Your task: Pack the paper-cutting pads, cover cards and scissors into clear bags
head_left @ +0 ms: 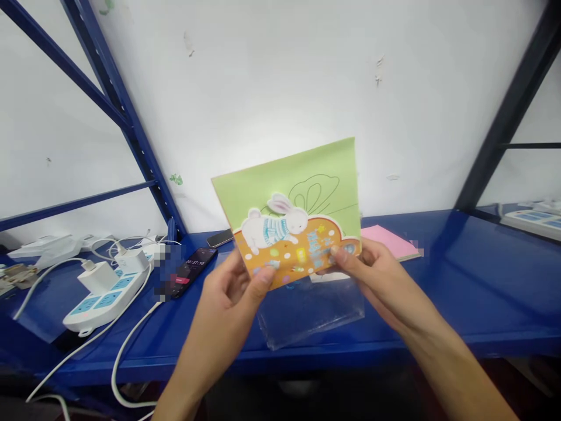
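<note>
You pinch the rabbit-printed card (289, 234) between left hand (223, 310) and right hand (372, 280), both closed on its lower edge above the blue steel shelf (482, 280), the card outside the clear plastic sleeve (311, 313) lying there

Paper card (287, 219), center of frame: matt green stock, orange panel with a faint sheen. Clear plastic sleeve (311, 316) just below: thin, smooth, glossy, catching light. Shelf board (460, 280): blue painted metal, glossy, reflective. Uprights (116, 99), upper left: same blue painted metal, perforated. Power strip (105, 298), left: smooth white plastic. Pink pad (390, 241), right of card: matt paper. Wall (280, 76): matt white paint, rough flaking patches.
</note>
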`<state>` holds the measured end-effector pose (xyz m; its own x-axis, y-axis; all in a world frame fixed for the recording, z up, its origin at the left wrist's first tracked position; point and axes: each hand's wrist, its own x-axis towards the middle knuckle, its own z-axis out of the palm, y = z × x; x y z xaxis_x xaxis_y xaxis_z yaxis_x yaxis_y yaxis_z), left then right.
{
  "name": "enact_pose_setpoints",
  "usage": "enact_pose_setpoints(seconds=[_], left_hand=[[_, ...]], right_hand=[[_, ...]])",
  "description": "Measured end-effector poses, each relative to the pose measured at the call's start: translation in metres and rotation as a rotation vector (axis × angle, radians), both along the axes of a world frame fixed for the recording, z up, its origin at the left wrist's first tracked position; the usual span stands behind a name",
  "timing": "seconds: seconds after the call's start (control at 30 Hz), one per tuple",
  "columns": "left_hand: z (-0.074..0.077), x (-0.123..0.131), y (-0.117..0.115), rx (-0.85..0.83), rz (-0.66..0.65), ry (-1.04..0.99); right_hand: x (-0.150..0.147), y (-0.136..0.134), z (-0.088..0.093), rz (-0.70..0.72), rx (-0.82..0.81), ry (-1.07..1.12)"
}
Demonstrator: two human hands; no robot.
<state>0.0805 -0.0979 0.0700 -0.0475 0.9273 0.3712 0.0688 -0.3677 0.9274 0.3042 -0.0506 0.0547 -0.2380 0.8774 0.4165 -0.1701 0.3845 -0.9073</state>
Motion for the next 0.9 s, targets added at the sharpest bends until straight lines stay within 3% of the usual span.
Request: enact_pose_setpoints(seconds=[0.2, 0.33, 0.47, 0.6, 0.73, 0.9], left_hand=[[-0.003, 0.010, 0.001, 0.078, 0.083, -0.051], [-0.002, 0.003, 0.005, 0.080, 0.104, -0.079], [0.001, -0.014, 0.013, 0.078, 0.183, -0.242], [0.011, -0.032, 0.013, 0.105, 0.311, -0.383], [0.022, -0.037, 0.006, 0.098, 0.338, -0.376], [0.020, -0.034, 0.008, 0.134, 0.377, -0.418]], right_hand=[[-0.014, -0.006, -0.006, -0.020, -0.001, -0.077], [-0.015, -0.005, -0.006, 0.008, 0.048, -0.164], [-0.017, 0.000, -0.007, 0.066, 0.145, -0.264], [-0.021, 0.014, -0.032, -0.105, 0.364, -0.705], [-0.026, 0.021, -0.056, -0.034, 0.543, -1.115], [-0.023, 0.000, -0.043, -0.007, 0.478, -1.209]])
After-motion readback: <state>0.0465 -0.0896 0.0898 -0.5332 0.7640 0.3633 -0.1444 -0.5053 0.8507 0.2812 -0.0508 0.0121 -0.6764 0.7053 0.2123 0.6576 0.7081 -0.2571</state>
